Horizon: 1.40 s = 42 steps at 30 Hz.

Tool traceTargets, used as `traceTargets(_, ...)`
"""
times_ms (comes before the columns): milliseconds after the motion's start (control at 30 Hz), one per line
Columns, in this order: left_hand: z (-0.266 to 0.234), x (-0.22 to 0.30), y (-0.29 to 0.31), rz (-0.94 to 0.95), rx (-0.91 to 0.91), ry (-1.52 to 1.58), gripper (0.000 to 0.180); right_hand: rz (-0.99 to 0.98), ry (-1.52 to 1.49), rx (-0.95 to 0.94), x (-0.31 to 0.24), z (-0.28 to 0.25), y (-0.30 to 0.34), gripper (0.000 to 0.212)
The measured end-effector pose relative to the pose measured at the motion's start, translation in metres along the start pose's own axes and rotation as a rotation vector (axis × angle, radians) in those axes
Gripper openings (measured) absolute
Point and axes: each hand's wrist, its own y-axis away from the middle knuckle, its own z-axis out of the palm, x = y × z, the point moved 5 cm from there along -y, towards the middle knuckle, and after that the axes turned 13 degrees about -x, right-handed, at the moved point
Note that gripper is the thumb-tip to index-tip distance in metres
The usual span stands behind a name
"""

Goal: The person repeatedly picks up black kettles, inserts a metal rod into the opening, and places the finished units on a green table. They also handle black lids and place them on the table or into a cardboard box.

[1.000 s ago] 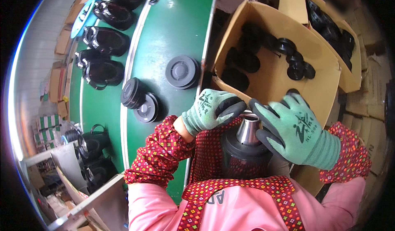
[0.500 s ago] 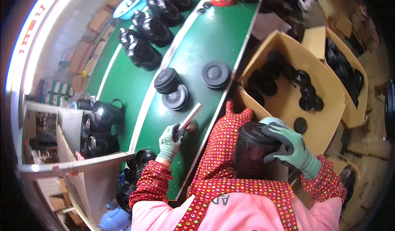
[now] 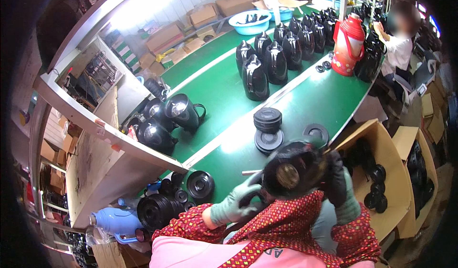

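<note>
Blurred glossy black vessel [image 3: 305,167], round tan patch [image 3: 288,174], right hand [image 3: 339,186] clasping it, left hand [image 3: 239,204] curled, grip unclear

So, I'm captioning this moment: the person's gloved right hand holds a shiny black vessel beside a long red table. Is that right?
Not quite: the long table is green, not red, as the head view shows. The rest stands: the gloved right hand holds the shiny black vessel beside it.
</note>
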Motion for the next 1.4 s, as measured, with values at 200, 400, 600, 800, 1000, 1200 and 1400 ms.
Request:
traceTargets(200,-0.111,-0.064,0.024,-0.203,0.554,0.336,0.043,0.020,0.554,0.040,0.057,0.018,-0.032,0.040)
traceTargets(400,-0.287,-0.159,-0.045,-0.213,0.811,0.018,0.030,-0.308,1.291,-0.146,0.073,0.029,-0.011,0.037)
traceTargets(600,-0.397,-0.253,-0.128,-0.225,0.974,0.145,0.021,-0.300,1.302,-0.164,0.072,0.032,-0.023,0.032)
traceTargets(800,-0.429,-0.271,-0.122,-0.542,1.041,-0.396,0.054,-0.243,1.215,-0.178,0.067,0.036,-0.028,0.026)
traceTargets(1000,-0.331,-0.167,-0.079,-0.626,0.926,-1.058,0.105,-0.264,1.262,-0.112,0.070,0.025,-0.022,0.026)
traceTargets(1200,-0.329,-0.111,0.052,-1.134,0.947,-1.055,0.094,-0.271,1.287,-0.158,0.074,0.035,-0.024,0.028)
traceTargets(1400,-0.323,-0.119,0.067,-0.720,0.921,-1.234,0.073,-0.212,1.123,-0.130,0.072,0.030,-0.030,0.028)
